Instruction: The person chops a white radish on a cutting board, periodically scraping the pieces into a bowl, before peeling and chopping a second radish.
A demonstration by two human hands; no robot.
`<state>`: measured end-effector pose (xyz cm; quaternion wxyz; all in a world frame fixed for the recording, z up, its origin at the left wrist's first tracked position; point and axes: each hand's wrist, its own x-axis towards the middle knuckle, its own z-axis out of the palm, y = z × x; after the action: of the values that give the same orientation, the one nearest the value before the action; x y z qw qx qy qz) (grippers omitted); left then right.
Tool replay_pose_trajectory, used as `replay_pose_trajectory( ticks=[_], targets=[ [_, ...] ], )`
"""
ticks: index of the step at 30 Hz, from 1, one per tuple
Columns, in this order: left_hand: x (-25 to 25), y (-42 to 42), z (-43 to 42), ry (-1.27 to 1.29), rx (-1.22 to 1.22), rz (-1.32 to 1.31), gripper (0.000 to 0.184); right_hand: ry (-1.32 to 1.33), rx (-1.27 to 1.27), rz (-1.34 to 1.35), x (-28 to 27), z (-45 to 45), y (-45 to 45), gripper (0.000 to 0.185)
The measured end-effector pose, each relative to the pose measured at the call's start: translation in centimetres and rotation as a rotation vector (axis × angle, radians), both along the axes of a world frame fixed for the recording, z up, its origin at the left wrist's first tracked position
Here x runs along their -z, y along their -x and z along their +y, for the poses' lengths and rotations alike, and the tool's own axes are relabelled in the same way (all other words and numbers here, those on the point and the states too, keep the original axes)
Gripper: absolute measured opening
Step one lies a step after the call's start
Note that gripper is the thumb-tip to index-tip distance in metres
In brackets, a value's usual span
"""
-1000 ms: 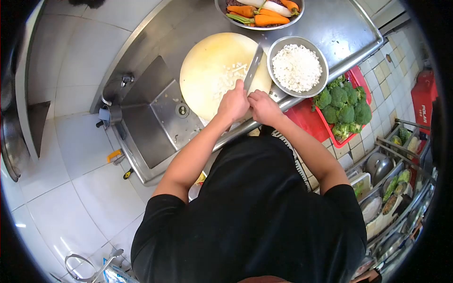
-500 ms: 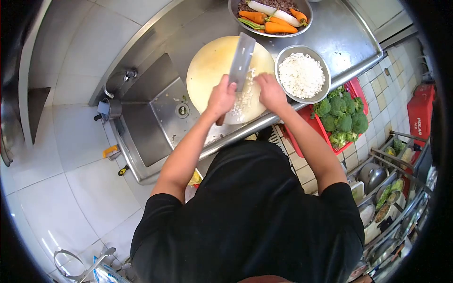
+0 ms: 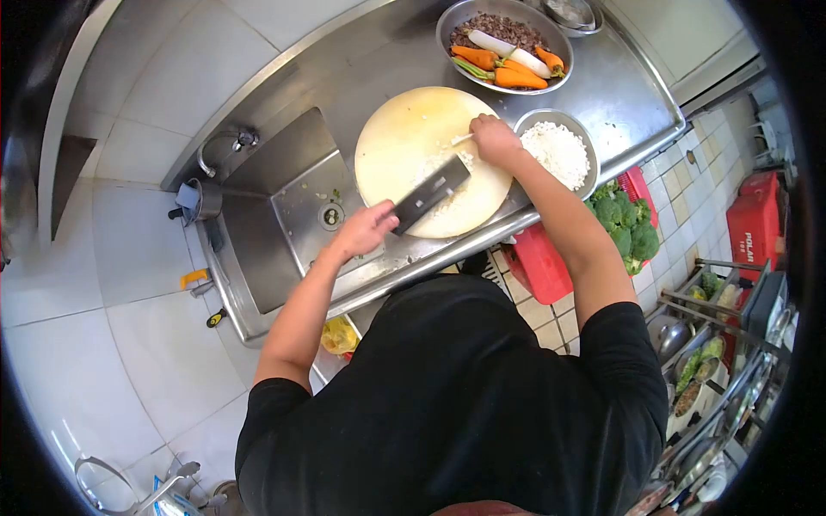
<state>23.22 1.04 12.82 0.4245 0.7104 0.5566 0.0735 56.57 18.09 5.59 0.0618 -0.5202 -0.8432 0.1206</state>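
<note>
My left hand [image 3: 366, 230] is closed round the handle of a cleaver [image 3: 433, 194]. Its broad dark blade lies slantwise above the round cutting board [image 3: 387, 138], over chopped white pieces [image 3: 447, 205]. At the board's right side my right hand [image 3: 496, 142] is closed, and a thin white strip [image 3: 462, 139] sticks out from its fingertips. What kind of food the white strip is, I cannot tell. Just right of that hand stands a metal bowl [image 3: 594, 176] filled with diced white pieces [image 3: 555, 153], partly covered by my forearm.
Behind the board, a metal bowl [image 3: 444, 43] holds carrots [image 3: 519, 79], a white radish [image 3: 508, 53] and brown chopped bits. A sink [image 3: 258, 249] with a faucet [image 3: 245, 138] lies left. Broccoli [image 3: 626, 225] sits in a red basket [image 3: 647, 191] below the counter's right edge.
The cleaver has swung from nearly upright to a rightward slant as my left hand moved left and down. My right hand has shifted up, away from the blade. The camera view has shifted slightly.
</note>
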Motion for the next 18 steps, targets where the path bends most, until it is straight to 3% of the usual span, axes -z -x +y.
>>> replay_pose_trajectory(
  ticks=[5, 11, 12, 13, 16, 18],
  targets=[
    [2.0, -2.1, 0.1, 0.195, 0.161, -0.008, 0.031, 0.060, 0.203, 0.269, -3.1, 0.0, -1.5, 0.017],
    [5.2, 1.1, 3.6, -0.038, 0.164, -0.030, 0.028, -0.007, 0.255, 0.536, -5.8, -5.2, 0.1, 0.016],
    [0.1, -0.2, 3.8, 0.221, 0.002, 0.058, 0.027, 0.020, 0.238, 0.549, -5.4, -6.7, 1.0, 0.016],
    [0.3, -0.1, 4.1, 0.189, -0.002, 0.075, 0.026, 0.047, 0.221, 0.563, -4.8, -8.3, 1.9, 0.017],
    [-1.1, -0.5, 4.3, 0.167, -0.010, 0.149, 0.024, 0.005, 0.143, 0.368, -1.9, -13.4, 4.4, 0.016],
    [1.0, -0.6, 3.5, -0.071, 0.076, 0.179, 0.023, 0.069, 0.110, 0.222, -0.4, -15.6, 5.4, 0.020]
  ],
)
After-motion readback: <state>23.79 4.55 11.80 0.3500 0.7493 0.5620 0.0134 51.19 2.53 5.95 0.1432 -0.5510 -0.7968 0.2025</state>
